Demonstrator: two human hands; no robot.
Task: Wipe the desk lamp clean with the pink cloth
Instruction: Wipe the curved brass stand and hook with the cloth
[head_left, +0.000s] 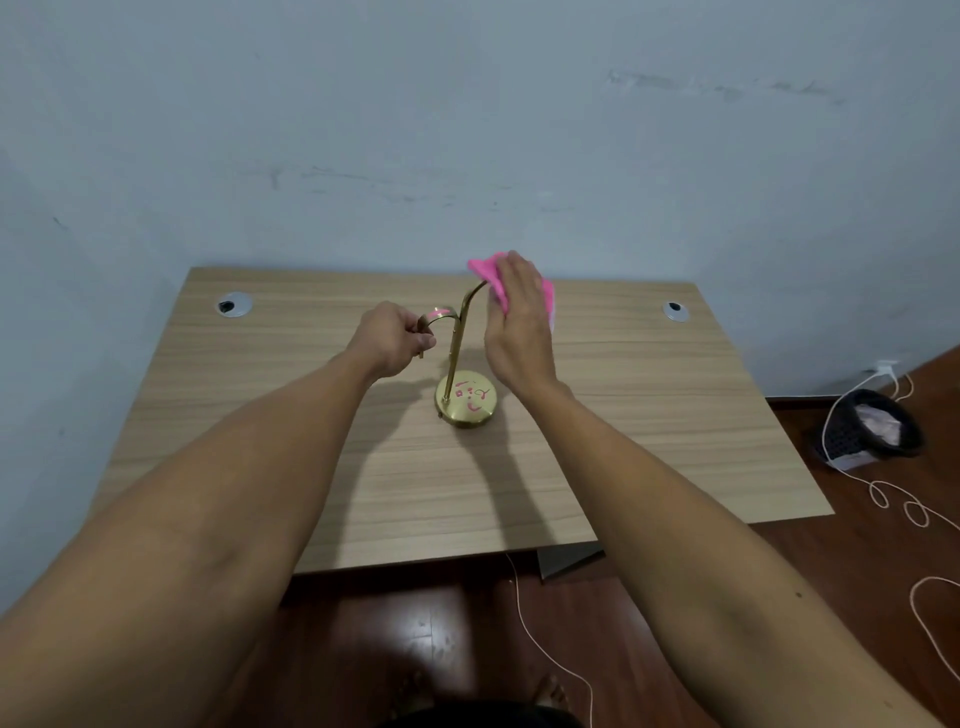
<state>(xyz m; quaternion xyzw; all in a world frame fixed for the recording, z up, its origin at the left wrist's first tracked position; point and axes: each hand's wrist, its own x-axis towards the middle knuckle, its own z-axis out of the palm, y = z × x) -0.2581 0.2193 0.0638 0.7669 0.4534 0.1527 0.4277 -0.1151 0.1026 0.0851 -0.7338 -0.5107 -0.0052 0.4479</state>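
A brass desk lamp (457, 343) stands mid-desk on a round gold base (466, 400) marked with pink scribbles. Two curved arms branch from its thin stem. My left hand (392, 338) grips the end of the shorter left arm, which carries a pink smear. My right hand (517, 317) holds the pink cloth (491, 273) pressed against the top of the taller right arm. The end of that arm is hidden behind the cloth and hand.
The wooden desk (363, 493) sits against a pale blue wall, with cable grommets at the back left (234, 304) and back right (675, 310). On the dark wood floor to the right are a black basket (872, 431) and looping white cords (898, 504).
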